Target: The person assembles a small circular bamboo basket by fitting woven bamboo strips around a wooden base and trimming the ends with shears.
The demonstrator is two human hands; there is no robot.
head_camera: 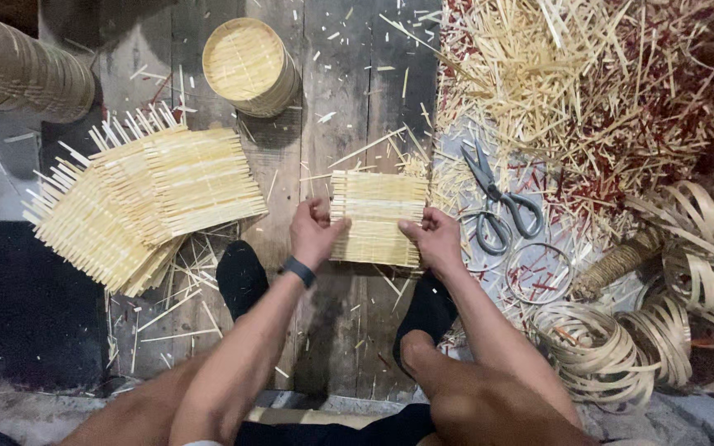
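Both hands' grip holds woven bamboo mat [378, 217] flat, slats crosswise.

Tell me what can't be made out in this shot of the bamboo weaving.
Head view:
- Woven bamboo mat: side edges hidden under left hand and right hand.
- Basket stack: cut off by the top-left edge.
- Bamboo hoops: run off the right edge.
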